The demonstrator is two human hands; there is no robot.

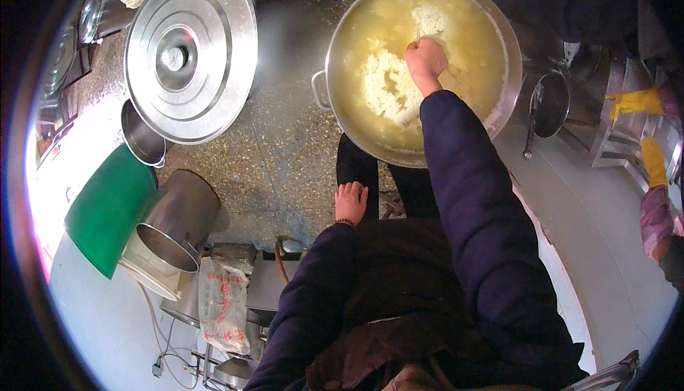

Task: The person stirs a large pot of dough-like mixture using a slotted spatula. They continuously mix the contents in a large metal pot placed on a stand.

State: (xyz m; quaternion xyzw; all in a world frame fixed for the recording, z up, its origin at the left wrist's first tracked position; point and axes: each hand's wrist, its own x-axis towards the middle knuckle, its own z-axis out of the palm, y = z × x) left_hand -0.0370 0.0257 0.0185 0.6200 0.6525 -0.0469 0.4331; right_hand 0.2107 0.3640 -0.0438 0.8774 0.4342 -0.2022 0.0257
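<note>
A wide steel pot (332, 92) with a side loop handle stands in front of me. It holds cloudy yellowish liquid (465, 17) with white curd-like clumps (386, 84) near the middle and a smaller patch towards the far side. Over the pot, my right hand (426, 61) is closed around a thin utensil handle (418, 32); the utensil's lower end is hidden. My left hand (351, 202) rests palm down on my left thigh, fingers slightly apart, holding nothing. A beaded bracelet circles that wrist.
A large round metal lid (230, 70) is at the left. Below it are a metal bucket (181, 214), a green tub (109, 204) and a plastic bag (222, 305) bearing writing. At right, another person's yellow gloves (638, 103) reach over a metal frame (614, 134), near a long-handled ladle (550, 103).
</note>
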